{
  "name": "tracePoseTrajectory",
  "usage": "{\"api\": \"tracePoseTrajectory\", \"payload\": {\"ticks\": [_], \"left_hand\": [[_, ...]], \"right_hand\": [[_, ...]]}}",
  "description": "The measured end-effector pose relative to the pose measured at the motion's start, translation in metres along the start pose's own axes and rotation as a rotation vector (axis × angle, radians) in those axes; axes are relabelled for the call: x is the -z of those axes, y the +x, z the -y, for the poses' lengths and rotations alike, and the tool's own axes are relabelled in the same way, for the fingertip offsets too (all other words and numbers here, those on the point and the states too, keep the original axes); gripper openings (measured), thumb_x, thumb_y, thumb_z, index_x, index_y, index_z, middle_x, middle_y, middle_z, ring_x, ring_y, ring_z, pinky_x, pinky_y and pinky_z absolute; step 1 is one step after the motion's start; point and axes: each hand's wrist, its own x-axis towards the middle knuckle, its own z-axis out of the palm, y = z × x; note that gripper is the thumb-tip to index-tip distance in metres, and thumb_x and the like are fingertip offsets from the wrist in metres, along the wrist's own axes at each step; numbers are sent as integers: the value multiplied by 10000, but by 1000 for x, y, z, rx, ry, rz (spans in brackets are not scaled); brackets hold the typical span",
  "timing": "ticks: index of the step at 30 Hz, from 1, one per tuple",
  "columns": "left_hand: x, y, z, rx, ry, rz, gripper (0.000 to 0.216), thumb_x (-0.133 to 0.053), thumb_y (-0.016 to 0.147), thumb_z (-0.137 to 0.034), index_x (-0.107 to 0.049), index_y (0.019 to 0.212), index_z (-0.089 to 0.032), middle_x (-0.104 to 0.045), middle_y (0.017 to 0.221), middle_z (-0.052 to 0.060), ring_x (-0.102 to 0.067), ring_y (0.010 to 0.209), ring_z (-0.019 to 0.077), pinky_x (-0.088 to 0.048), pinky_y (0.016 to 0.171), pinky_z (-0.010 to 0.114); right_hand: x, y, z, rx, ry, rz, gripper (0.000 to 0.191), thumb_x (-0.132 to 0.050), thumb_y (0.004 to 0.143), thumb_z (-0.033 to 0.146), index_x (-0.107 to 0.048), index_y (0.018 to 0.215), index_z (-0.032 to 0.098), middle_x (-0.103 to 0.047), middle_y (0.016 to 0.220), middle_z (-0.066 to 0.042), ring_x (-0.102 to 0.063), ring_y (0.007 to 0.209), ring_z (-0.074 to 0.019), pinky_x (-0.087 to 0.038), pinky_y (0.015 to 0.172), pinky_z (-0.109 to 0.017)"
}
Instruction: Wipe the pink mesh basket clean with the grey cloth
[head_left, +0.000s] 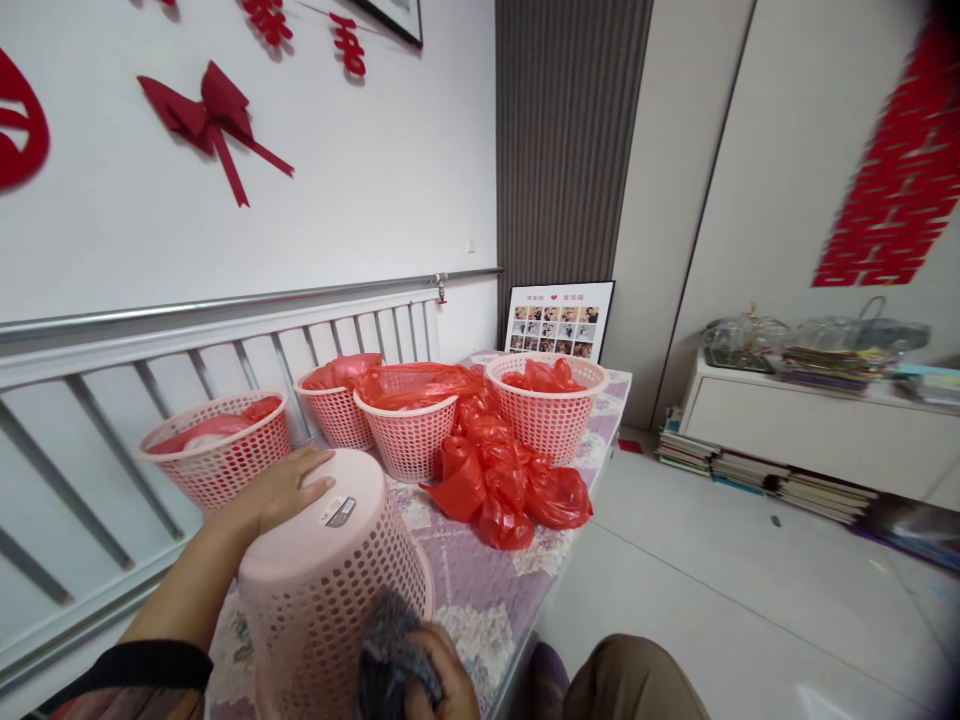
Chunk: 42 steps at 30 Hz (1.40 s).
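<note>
A pale pink plastic basket (330,580) with a wall full of holes lies tipped over on the table, its solid base turned up and towards me. My left hand (289,490) rests on that base, fingers stretched out beside a small label (339,512). In my right hand (442,675) is a bunched dark grey cloth (394,655), pressed against or very close to the basket's perforated side. The cloth is blurred, and the basket's mouth faces away from me.
Other pink baskets (409,440) holding red plastic bags stand behind. A heap of red bags (502,480) lies on the floral tablecloth (480,570). A white radiator (225,360) borders the left; a low white cabinet (810,410) stands right. My knee (634,680) is beside the table.
</note>
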Motion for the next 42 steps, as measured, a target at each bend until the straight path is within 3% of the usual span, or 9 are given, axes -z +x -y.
{"api": "tracePoseTrajectory", "payload": {"ticks": [3,8,14,19,24,30,32,38,42], "left_hand": [[1,0,-1,-10,2,-4,752,-419,871,-644,-514,1437,-159,-487,1534,159,-453,1416,310,-291,1215,485],[-1,1,1,11,21,-23,756,-433,856,-632,-514,1438,-157,-484,1541,147,-423,1439,307,-282,1221,482],[2,0,-1,-7,6,-5,742,-425,873,-630,-512,1438,-158,-481,1542,148,-422,1441,301,-272,1228,483],[3,-2,-5,11,9,-21,733,-430,867,-635,-522,1433,-179,-482,1544,135,-420,1444,303,-286,1224,486],[3,-2,-6,18,16,-20,749,-426,854,-641,-538,1420,-164,-488,1538,141,-436,1433,309,-294,1220,486],[3,-1,-5,11,25,-5,763,-414,859,-627,-515,1436,-138,-489,1533,156,-445,1425,303,-277,1228,468],[2,0,-3,2,23,-13,757,-414,865,-629,-517,1435,-141,-489,1534,156,-433,1433,306,-274,1228,475],[2,-1,-1,-13,11,-7,737,-427,883,-627,-495,1455,-166,-472,1550,140,-412,1447,312,-285,1223,488],[3,0,-2,-18,9,10,746,-427,880,-637,-490,1459,-171,-461,1559,132,-402,1453,309,-277,1227,486]], "right_hand": [[2,31,19,132,-6,-110,542,-517,731,48,-681,1207,250,-629,1305,-81,-599,1238,-243,-480,1070,-362],[-8,63,48,262,-150,72,716,-552,639,19,-622,1304,274,-498,1421,-79,-483,1334,-277,-413,1125,-431],[-11,32,-21,-48,-342,209,594,-516,558,-6,-685,1088,202,-599,1155,-95,-643,1062,-255,-533,921,-350],[8,20,-60,-154,-284,104,480,-493,628,1,-685,1030,181,-662,1001,-77,-667,1010,-244,-525,930,-360],[7,59,-14,-37,-142,-26,477,-493,698,36,-682,1108,187,-673,1032,-75,-667,1018,-232,-536,923,-363],[-5,92,55,250,-142,2,628,-562,742,49,-596,1335,254,-502,1428,-87,-485,1335,-254,-400,1138,-427],[-7,90,46,249,-182,9,662,-565,732,38,-588,1357,256,-478,1466,-93,-460,1364,-267,-385,1154,-447],[1,57,-48,-60,-261,8,597,-514,708,35,-676,1252,217,-669,1222,-106,-611,1211,-268,-477,1080,-441],[5,40,-82,-121,-313,-40,541,-520,727,83,-699,1223,201,-697,1183,-111,-634,1187,-279,-480,1076,-439]]}}
